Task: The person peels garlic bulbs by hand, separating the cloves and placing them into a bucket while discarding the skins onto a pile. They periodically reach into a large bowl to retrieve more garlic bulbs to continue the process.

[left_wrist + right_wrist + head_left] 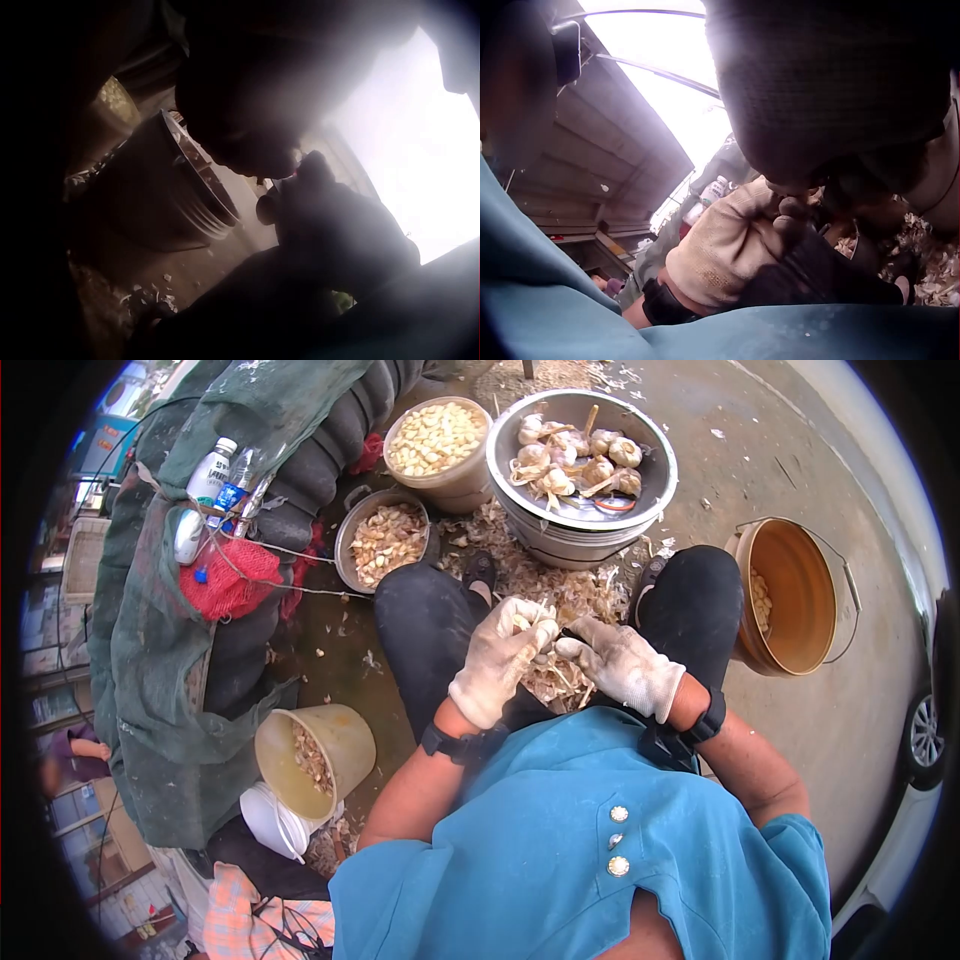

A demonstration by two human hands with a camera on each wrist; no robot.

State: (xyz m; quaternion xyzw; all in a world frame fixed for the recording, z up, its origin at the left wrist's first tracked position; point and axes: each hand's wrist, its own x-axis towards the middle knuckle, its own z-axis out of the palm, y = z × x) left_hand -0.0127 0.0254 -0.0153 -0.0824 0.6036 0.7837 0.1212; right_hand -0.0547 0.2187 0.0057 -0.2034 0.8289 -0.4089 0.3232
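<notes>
Both hands wear pale work gloves and meet between the knees. Garlic (521, 624) shows in the fingers of my left hand (498, 662), which grips it with the thumb on the near side. My right hand (632, 668) is right beside it, its fingers curled at the garlic. A small dark tool (570, 633) shows at the right fingertips; its kind I cannot tell. In the right wrist view the left glove (724, 244) is bent at the fingers, while the right glove fills the upper part in shadow. The left wrist view is mostly dark.
A metal basin (658, 490) of garlic bulbs sits on stacked buckets ahead. Left of it stand a tub (450, 485) of peeled cloves and a pot (345, 550) of cloves. An orange-brown bucket (810, 600) is at right, a tipped cream bucket (350, 745) at left. Skins (575, 595) litter the ground.
</notes>
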